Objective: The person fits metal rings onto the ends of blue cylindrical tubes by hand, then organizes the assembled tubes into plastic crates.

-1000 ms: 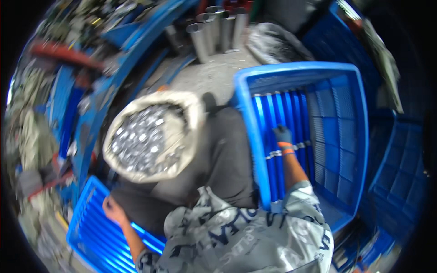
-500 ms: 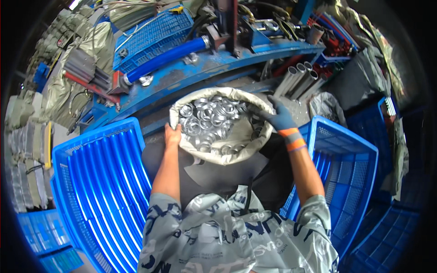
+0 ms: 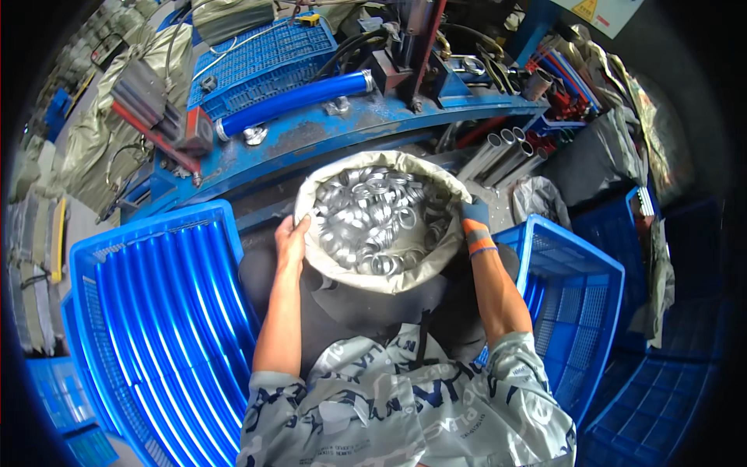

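A pale woven sack [image 3: 389, 282] with its rim rolled down stands in front of my lap. Loose shiny metal rings [image 3: 379, 191] are heaped inside it, thinner toward the right. My bare left hand [image 3: 291, 243] grips the left side of the rim, thumb on top. Opposite it, my right hand [image 3: 475, 216], in a dark blue and orange glove, is closed at the right side of the rim; its fingertips are mostly hidden.
A blue crate [image 3: 74, 257] of long glossy blue tubes stands on my left, another blue crate [image 3: 580, 261] on my right. Beyond the sack runs a blue workbench [image 3: 311, 128] bearing a blue tube [image 3: 296, 103]. Bare metal pipes [image 3: 498, 156] lean at the far right.
My right hand has come down from the sack's far right edge to its right side. The rings have shifted and some look blurred. The view has tilted slightly.
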`<act>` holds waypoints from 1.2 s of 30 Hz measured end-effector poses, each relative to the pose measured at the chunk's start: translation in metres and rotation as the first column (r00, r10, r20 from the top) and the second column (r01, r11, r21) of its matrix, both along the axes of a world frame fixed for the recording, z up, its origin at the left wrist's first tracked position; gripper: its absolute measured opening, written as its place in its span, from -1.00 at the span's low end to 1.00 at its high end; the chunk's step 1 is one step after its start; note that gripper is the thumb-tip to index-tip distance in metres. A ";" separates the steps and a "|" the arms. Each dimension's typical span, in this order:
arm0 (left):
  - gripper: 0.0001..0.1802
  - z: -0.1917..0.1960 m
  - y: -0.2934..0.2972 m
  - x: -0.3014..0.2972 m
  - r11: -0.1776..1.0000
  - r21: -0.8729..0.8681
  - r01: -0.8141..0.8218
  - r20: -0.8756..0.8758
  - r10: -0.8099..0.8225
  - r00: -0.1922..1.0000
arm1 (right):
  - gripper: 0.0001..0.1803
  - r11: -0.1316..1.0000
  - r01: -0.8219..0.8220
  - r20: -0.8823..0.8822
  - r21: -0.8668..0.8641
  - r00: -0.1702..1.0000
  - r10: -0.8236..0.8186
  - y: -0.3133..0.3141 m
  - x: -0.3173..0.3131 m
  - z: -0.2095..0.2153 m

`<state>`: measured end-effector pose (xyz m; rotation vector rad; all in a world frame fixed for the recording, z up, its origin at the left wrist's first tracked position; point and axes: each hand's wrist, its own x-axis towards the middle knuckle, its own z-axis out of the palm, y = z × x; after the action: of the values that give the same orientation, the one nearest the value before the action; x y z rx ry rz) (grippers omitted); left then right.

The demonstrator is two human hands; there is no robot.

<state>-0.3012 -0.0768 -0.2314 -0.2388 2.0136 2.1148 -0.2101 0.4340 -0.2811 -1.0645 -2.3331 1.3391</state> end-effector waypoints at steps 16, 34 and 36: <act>-0.63 -0.040 -0.013 -0.011 0.995 -0.011 -0.102 0.048 0.102 0.994 | -0.28 0.861 -0.180 -0.357 -0.476 0.934 -0.002 -0.013 0.009 -0.004; -0.68 -0.036 -0.007 0.010 0.993 0.094 -0.074 0.197 0.054 0.979 | -0.22 0.768 -0.185 -0.061 0.614 0.958 0.279 -0.069 0.029 0.009; -0.36 -0.056 -0.048 0.017 0.944 -0.070 -0.321 -0.001 0.322 0.947 | -0.22 0.805 -0.426 -0.142 0.413 0.843 0.519 -0.171 -0.002 0.044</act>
<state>-0.2846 -0.1247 -0.2871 -0.6298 2.1684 2.2185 -0.2119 0.2632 -0.2370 -0.1787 -2.6014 1.0245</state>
